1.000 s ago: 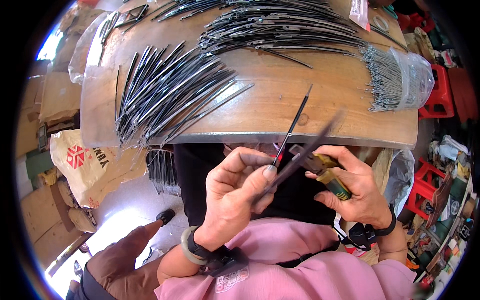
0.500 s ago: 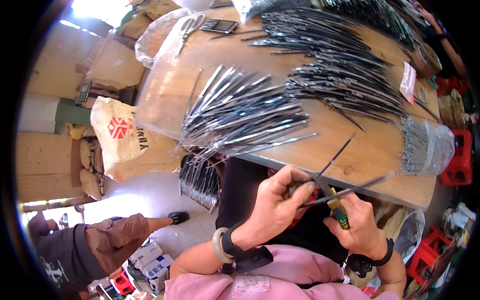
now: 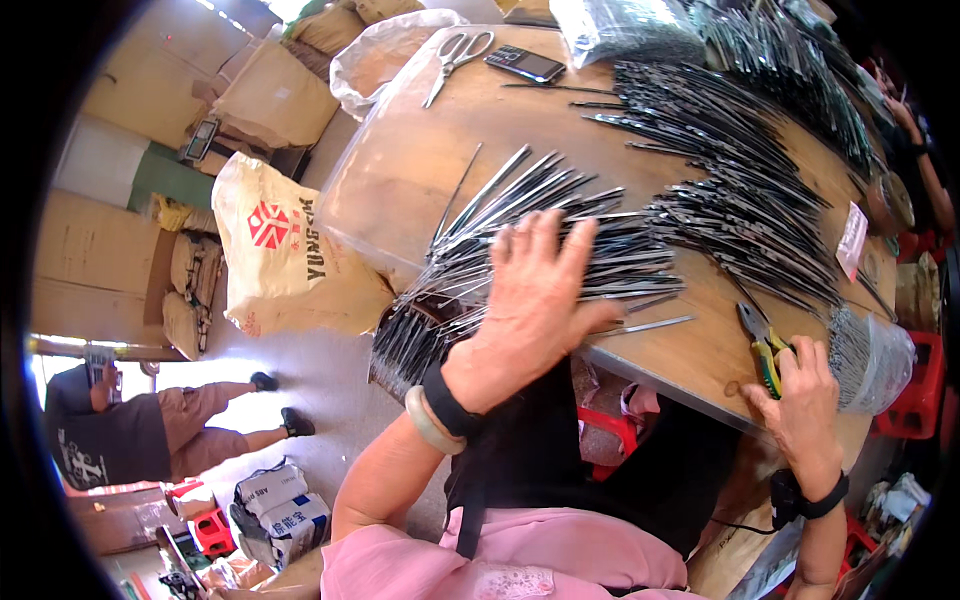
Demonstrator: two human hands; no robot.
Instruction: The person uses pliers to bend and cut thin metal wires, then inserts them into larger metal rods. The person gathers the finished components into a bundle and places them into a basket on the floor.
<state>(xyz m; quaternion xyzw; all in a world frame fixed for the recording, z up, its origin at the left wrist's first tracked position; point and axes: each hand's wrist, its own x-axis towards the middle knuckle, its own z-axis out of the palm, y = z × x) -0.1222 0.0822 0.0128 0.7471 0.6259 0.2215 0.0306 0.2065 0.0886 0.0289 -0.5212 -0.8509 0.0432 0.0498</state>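
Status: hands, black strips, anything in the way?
Left hand spread over black strips. Right hand at pliers, hold unclear. Strips heaped, partly hidden. Bagged wires close beside right hand.

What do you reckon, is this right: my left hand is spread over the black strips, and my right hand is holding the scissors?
Not quite: your right hand is holding the pliers. The scissors lie on the table beside the phone, as the head view shows. Your left hand is indeed spread over the black strips.
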